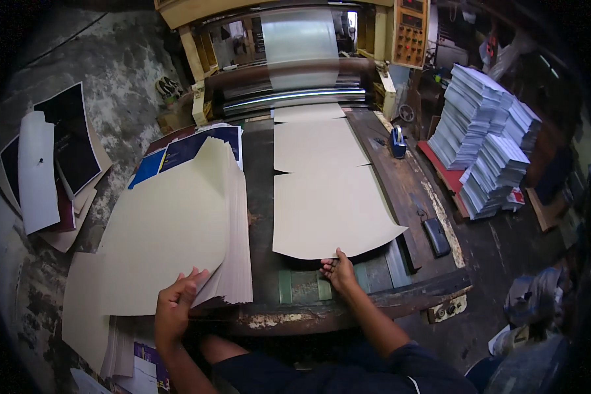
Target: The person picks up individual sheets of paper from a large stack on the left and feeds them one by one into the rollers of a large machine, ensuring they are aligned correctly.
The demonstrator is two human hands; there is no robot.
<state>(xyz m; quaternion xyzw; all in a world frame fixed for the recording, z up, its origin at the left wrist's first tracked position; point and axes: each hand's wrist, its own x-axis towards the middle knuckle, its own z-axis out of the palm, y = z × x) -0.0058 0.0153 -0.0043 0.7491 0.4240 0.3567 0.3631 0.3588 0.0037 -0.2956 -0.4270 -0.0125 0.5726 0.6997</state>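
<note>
On the left part of the machine's table lies a stack of large cream paper sheets point(240, 262). My left hand point(175, 302) has its fingers closed at the near edge of the top cream sheet point(164, 243), whose far right corner curls up. Down the middle, overlapping cream sheets lead back to the machine's rollers. My right hand point(340, 272) pinches the near edge of the closest cream sheet point(331, 210), thumb on top and fingers curled below. That sheet's near right corner bends upward.
Metal rollers point(295, 98) carry a clear film point(301, 46) at the back, beside a control panel point(410, 33). A blue tape dispenser point(398, 141) and a dark case point(436, 237) sit along the right edge. Paper stacks point(473, 118) stand right; loose printed sheets point(79, 144) lie left.
</note>
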